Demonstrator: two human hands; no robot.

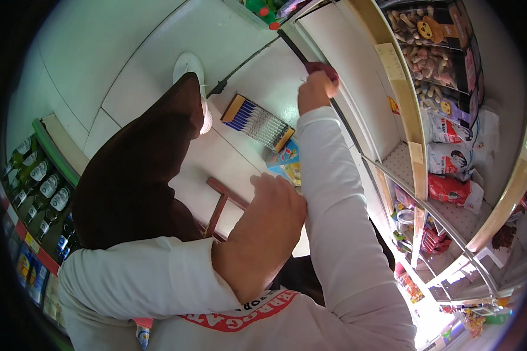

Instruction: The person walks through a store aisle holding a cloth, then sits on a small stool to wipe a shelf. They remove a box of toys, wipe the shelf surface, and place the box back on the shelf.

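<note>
My right hand (317, 90) reaches out at the upper middle and is closed on a dark red cloth (323, 72), against the base edge of the white shelf unit (347, 66). My left hand (265, 228) is bent at the wrist in front of my chest; its fingers curl, and whether they hold anything is hidden. On the tiled floor between my foot and right forearm lies an open box of blue and white pens or similar sticks (258, 123). Blue and yellow packets (290, 160) lie beside it, partly behind my right sleeve.
A dark red stool frame (221, 197) is below me. Shelves at the right hold bagged snacks (430, 66) and red and white bags (454, 193). Green bottles (48, 186) stand in a rack at the left. Green bottles with red caps (263, 13) are at the top.
</note>
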